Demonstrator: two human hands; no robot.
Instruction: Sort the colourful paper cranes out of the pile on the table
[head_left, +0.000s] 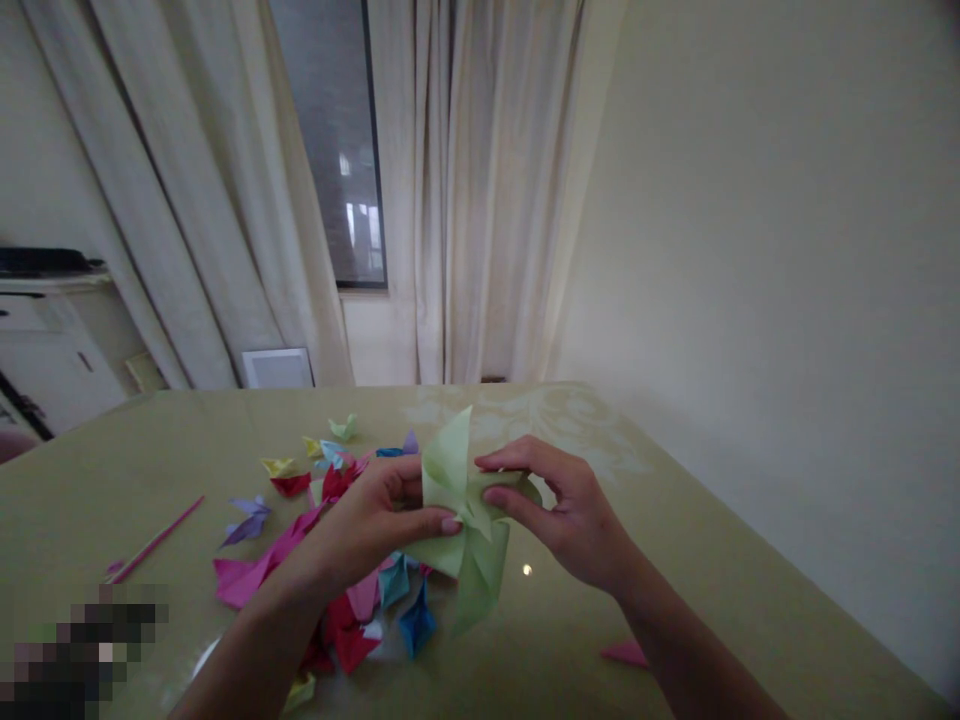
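A pale green paper pinwheel [480,570] is held up over the table between both hands, its folded blades pointing several ways. My left hand [386,505] grips it from the left, the thumb pressed near the centre and the fingers behind. On the other side my right hand [559,500] pinches the right blade between thumb and index finger. Beneath and behind my left hand lies a heap of coloured folded papers, among them a pink one [262,565], a red one [352,640] and a blue one [418,622]. The left fingertips are partly hidden by the paper.
At the left a thin pink stick [161,538] lies on the glossy table [570,640]. A purple folded paper [247,520] and a small green one [343,428] rest around the heap. A pink piece [626,653] lies by my right forearm. Curtains [495,200] hang beyond the far edge.
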